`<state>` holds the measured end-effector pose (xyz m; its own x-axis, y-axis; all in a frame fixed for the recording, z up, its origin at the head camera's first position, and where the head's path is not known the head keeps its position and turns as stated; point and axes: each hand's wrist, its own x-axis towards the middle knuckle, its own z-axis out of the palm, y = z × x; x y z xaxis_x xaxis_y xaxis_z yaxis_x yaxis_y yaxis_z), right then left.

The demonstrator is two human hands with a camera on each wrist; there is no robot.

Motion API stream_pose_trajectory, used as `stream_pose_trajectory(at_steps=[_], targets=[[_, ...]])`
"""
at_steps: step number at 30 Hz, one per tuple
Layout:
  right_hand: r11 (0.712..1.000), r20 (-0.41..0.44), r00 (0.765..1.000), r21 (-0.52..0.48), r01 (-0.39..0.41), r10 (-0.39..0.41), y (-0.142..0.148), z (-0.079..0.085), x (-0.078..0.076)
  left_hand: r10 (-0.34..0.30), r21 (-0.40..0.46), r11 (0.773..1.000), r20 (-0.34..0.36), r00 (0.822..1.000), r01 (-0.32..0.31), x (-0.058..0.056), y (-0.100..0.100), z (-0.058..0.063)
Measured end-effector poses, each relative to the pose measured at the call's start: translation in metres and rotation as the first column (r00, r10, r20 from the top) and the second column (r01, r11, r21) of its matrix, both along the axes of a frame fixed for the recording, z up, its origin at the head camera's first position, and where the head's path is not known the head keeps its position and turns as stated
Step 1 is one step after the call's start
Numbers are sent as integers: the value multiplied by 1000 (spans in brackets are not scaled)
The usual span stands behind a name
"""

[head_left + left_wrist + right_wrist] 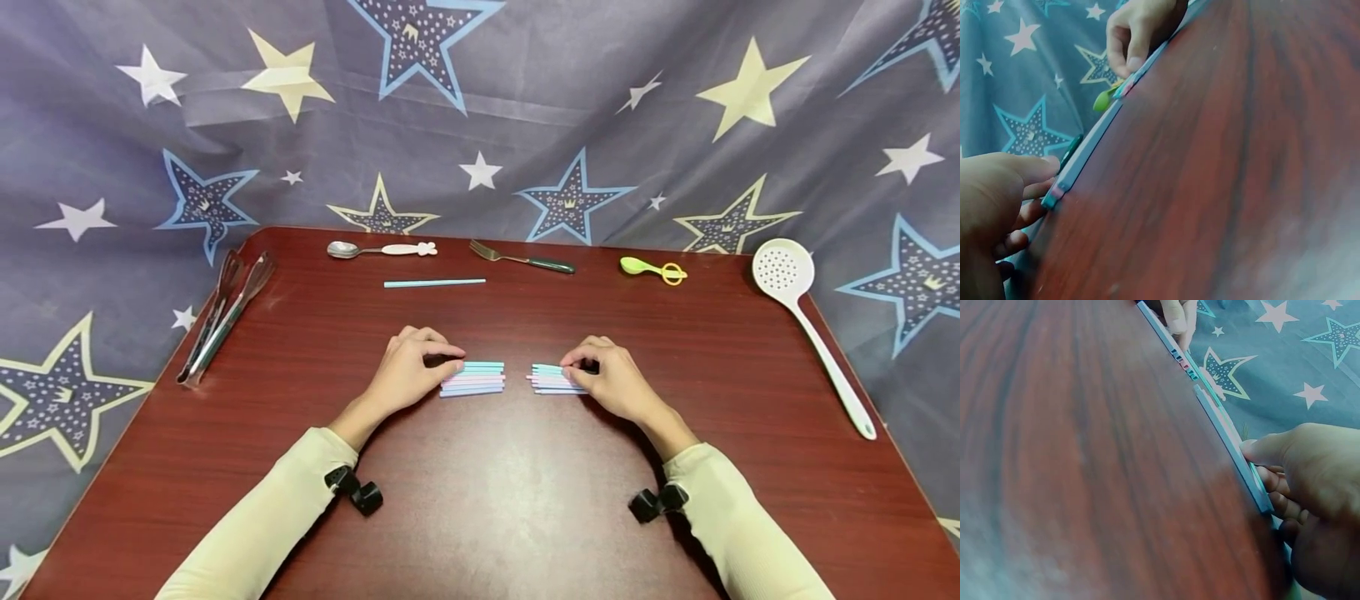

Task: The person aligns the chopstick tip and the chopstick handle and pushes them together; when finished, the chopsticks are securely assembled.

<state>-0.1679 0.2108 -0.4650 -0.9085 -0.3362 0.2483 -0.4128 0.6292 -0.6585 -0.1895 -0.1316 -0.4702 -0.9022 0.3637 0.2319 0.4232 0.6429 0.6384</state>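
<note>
Two flat rows of short pastel straws, in light blue, pink and lilac, lie side by side in the middle of the table, a small gap between them. My left hand (408, 365) is at the left row of straws (474, 385), its thumb and index finger pinching a light blue straw on the far side. At the right row of straws (547, 379), my right hand (611, 377) pinches a light blue straw between thumb and fingers, covering the row's right end. In the right wrist view the thumb (1263, 447) touches the straws' edge.
A single blue straw (435, 283) lies farther back on the dark red table (480, 517). Along the far edge are a spoon (382, 249), a fork (522, 257) and a small green spoon (645, 267). Tongs (225, 317) lie left, a white skimmer (813, 325) right.
</note>
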Motion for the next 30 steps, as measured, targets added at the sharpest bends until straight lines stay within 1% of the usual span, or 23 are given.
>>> stream_pose_trajectory(at_steps=[3,7,13,19,25,27,30], targets=[[1000,-9,1000,3,3,-3,1,-1,0,7,-6,1000,-12,1000,-7,2,3,0],[1000,-19,1000,12,12,-12,1,-1,-1,17,4,1000,-13,1000,-17,1,4,0],[1000,-33,999,16,2,-2,0,-2,0,34,9,999,12,999,-34,0,2,0],[1000,-73,997,-13,-3,2,1,-3,0,33,15,999,49,998,-34,-2,1,0],[999,-132,991,-33,26,-30,6,0,-2,46,82,995,63,997,-51,-4,1,3],[999,-151,988,-38,32,-38,6,3,-2,42,109,993,62,997,-49,-5,0,6],[998,-173,984,-65,27,-37,5,10,-3,30,158,987,58,998,-39,-6,-2,15]])
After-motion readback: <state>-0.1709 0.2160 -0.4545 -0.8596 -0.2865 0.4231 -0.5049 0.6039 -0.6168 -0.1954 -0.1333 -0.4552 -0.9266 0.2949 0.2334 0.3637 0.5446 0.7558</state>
